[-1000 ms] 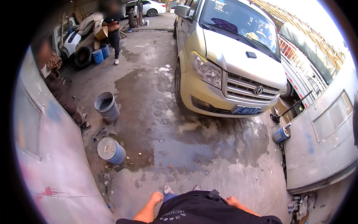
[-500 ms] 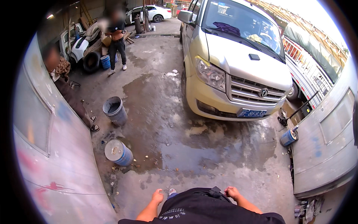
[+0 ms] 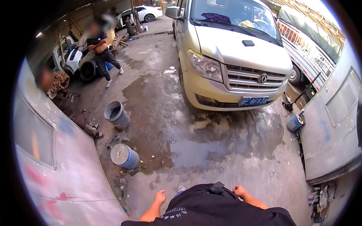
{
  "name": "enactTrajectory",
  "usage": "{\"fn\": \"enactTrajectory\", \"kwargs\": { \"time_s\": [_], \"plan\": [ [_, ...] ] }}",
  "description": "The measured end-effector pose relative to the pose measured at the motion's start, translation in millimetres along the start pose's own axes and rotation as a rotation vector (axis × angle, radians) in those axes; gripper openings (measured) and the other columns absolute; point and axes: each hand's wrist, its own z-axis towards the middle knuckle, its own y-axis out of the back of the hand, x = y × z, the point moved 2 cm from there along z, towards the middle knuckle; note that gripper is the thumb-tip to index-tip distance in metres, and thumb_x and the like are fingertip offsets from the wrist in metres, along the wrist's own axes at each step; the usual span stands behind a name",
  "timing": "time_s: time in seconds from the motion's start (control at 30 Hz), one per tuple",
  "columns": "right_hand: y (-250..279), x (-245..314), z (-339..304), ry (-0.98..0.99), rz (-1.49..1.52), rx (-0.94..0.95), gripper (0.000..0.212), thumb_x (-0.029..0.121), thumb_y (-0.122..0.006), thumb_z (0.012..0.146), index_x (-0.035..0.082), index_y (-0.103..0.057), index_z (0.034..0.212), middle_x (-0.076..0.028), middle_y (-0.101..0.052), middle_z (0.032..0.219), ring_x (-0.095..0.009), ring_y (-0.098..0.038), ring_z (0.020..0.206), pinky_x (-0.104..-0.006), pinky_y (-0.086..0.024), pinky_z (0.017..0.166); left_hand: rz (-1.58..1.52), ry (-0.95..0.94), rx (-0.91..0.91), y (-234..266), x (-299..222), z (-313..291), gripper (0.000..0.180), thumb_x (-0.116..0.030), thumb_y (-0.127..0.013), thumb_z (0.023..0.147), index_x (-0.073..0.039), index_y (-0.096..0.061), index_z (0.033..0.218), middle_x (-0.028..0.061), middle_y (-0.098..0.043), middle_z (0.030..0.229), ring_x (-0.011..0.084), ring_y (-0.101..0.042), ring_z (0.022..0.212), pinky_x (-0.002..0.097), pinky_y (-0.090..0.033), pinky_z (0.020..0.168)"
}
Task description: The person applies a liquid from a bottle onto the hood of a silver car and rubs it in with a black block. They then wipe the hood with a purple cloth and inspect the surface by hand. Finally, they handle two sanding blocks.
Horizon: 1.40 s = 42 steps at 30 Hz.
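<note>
My left hand [image 3: 160, 197] hangs beside my black shirt [image 3: 205, 205], its fingers loosely curled, with nothing visible in it. On the other side, near my waist, my right hand [image 3: 238, 190] is also curled closed, and I see nothing held there. Both hands are apart from the things around. Nearest the left hand stands a blue drum with a pale lid [image 3: 124, 155]. A grey open bucket [image 3: 117, 115] is behind it. Ahead is a silver-and-cream van [image 3: 233, 64] with a small dark box [image 3: 248, 43] on its hood.
Large grey metal doors flank me, one at left [image 3: 71, 165] and one at right [image 3: 332, 132]. The wet concrete floor [image 3: 151, 94] has a puddle [image 3: 196, 152]. Two people stand at left, near a tire [image 3: 88, 70]. Another blue bucket [image 3: 295, 122] and a floor jack [image 3: 289, 105] are at right.
The view has shifted slightly, and the drum and right door sit farther right in it. The standing person at left has changed stance. My hands remain curled at my sides.
</note>
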Motion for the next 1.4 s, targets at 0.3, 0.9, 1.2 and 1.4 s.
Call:
{"fn": "enactTrajectory", "kwargs": {
  "time_s": [0.3,0.9,1.2,1.4],
  "plan": [
    [-10,-3,1,-0.078,0.436,0.099,0.018,0.011,-0.047,0.083,0.005,-0.062,0.075,-0.006,-0.06,0.07,-0.019,-0.055,0.066,-0.033,-0.045,0.059,-0.176,0.139,0.237,0,-26,-11,0.024,-0.017,-0.05,0.08,-0.005,-0.071,0.077,0.0108,-0.065,0.07,0.0229,-0.063,0.066,0.0355,-0.048,0.058],
    [-11,-8,-12,0.101,0.148,-0.141,0.035,0.036,-0.054,0.087,0.004,-0.066,0.079,-0.019,-0.065,0.076,-0.033,-0.063,0.075,-0.0426,-0.049,0.07,0.315,-0.339,0.314,-5,12,53,0.023,-0.019,-0.053,0.089,-0.001,-0.067,0.083,0.0106,-0.068,0.078,0.0177,-0.062,0.071,0.0323,-0.05,0.066],
    [-24,-46,-22,-0.044,0.345,-0.347,0.016,0.021,-0.072,0.077,0.007,-0.066,0.072,-0.012,-0.068,0.074,-0.021,-0.065,0.069,-0.0358,-0.051,0.064,0.063,-0.254,0.286,4,-17,53,0.021,-0.021,-0.059,0.09,-0.002,-0.067,0.084,0.003,-0.068,0.078,0.0105,-0.06,0.072,0.0274,-0.049,0.067],
    [-21,-50,-23,-0.065,0.283,-0.316,0.014,0.023,-0.071,0.077,0.009,-0.071,0.074,-0.012,-0.07,0.074,-0.021,-0.066,0.07,-0.0362,-0.052,0.066,0.412,-0.462,0.331,-4,-31,52,0.025,-0.026,-0.058,0.087,-0.003,-0.067,0.083,0.0097,-0.069,0.078,0.021,-0.065,0.073,0.0334,-0.051,0.069]
  ]
}}
